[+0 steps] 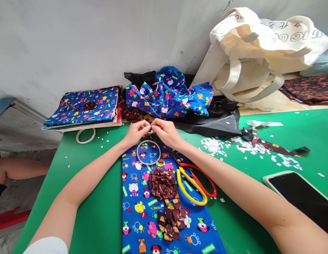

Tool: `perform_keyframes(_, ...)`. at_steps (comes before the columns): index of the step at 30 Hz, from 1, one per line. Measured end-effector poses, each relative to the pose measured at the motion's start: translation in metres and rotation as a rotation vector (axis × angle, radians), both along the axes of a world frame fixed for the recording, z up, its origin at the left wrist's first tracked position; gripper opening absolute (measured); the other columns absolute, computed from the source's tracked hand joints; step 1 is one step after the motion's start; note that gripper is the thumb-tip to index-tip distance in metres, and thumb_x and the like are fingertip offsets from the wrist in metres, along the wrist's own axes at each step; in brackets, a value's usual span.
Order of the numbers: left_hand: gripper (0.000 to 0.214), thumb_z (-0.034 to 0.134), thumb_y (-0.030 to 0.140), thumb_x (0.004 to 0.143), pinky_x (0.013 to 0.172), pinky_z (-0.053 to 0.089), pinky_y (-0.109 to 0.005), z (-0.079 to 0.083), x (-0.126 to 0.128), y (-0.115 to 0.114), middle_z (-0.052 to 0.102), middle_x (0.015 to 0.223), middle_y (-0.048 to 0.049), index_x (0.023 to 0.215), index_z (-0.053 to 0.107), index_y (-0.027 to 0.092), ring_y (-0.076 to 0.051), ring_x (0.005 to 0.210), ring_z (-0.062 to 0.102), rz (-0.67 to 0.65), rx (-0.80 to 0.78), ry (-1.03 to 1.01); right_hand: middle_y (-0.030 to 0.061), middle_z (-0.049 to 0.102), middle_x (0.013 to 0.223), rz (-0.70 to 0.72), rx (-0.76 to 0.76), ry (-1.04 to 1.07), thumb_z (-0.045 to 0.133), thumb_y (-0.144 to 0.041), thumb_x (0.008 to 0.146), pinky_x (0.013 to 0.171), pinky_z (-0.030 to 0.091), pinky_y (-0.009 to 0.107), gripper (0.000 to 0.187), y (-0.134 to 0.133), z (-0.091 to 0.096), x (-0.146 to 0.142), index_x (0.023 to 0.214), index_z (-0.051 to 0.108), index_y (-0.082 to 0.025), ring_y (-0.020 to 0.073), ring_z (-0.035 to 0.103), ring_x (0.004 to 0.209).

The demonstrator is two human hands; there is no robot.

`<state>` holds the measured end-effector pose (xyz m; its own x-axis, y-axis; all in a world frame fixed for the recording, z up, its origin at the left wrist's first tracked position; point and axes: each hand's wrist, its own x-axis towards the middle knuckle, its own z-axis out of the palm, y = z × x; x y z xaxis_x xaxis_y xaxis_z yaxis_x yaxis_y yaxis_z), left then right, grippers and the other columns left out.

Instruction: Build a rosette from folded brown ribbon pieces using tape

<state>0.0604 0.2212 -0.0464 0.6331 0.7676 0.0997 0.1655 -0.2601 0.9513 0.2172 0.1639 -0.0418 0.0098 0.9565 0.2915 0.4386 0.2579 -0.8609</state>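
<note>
My left hand (137, 133) and my right hand (165, 132) meet at the far end of a blue cartoon-print cloth (139, 225), fingertips pinched close together. Something small and dark shows between them, too hidden to name. Just below them a roll of clear tape (138, 155) lies on the cloth. Nearer to me are two piles of small brown patterned squares, a tight pile (162, 183) and a looser pile (171, 220). Scissors (203, 187) with one yellow and one red handle rest at the cloth's right edge, blades partly under my right forearm.
On the green table (100, 211) are a second tape roll (86, 135), scattered white bits (213, 145), brown fabric strips (275, 146) and a phone (303, 197). Cloth-covered books (84, 106), crumpled blue cloth (169, 95), sunglasses (227, 103) and a canvas bag (248, 67) stand behind. Another person's limb (26, 168) shows left.
</note>
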Motion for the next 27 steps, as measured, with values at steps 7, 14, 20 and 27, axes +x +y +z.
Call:
perform_keyframes(7, 0.031, 0.055, 0.046, 0.08, 0.051, 0.033, -0.019, -0.0013, 0.0016, -0.0001, 0.05, 0.058, 0.0054, 0.073, 0.055, 0.016, -0.005, 0.051, 0.041, 0.026, -0.026, 0.005, -0.0035, 0.043, 0.056, -0.004, 0.002, -0.01, 0.045, -0.035, 0.079, 0.056, 0.029, 0.025, 0.023, 0.001, -0.0003, 0.0001, 0.064, 0.047, -0.019, 0.0089, 0.036, 0.055)
perform_keyframes(14, 0.031, 0.048, 0.045, 0.081, 0.05, 0.033, -0.02, 0.0002, 0.0028, -0.0012, 0.048, 0.056, 0.0057, 0.072, 0.054, 0.016, -0.005, 0.048, 0.041, 0.043, -0.063, 0.038, -0.0036, 0.044, 0.057, 0.015, 0.0, -0.024, 0.044, -0.034, 0.079, 0.057, 0.029, 0.025, 0.022, 0.0025, -0.003, 0.0002, 0.064, 0.047, -0.019, 0.0086, 0.035, 0.055)
perform_keyframes(20, 0.028, 0.052, 0.044, 0.077, 0.052, 0.034, -0.019, 0.0007, 0.0027, -0.0006, 0.047, 0.059, 0.006, 0.072, 0.052, 0.017, -0.005, 0.051, 0.041, 0.027, -0.071, 0.032, -0.0039, 0.043, 0.056, 0.021, -0.01, -0.039, 0.044, -0.033, 0.08, 0.057, 0.028, 0.025, 0.022, 0.0023, -0.0038, 0.0011, 0.063, 0.046, -0.019, 0.0087, 0.034, 0.055)
perform_keyframes(27, 0.025, 0.054, 0.041, 0.075, 0.053, 0.036, -0.019, 0.0009, 0.0024, -0.0003, 0.051, 0.062, 0.0047, 0.069, 0.051, 0.017, -0.006, 0.056, 0.044, 0.0, -0.095, 0.053, -0.0035, 0.045, 0.057, 0.036, -0.026, -0.061, 0.044, -0.031, 0.08, 0.058, 0.029, 0.025, 0.02, 0.0028, -0.0034, 0.0009, 0.065, 0.048, -0.019, 0.0092, 0.034, 0.056)
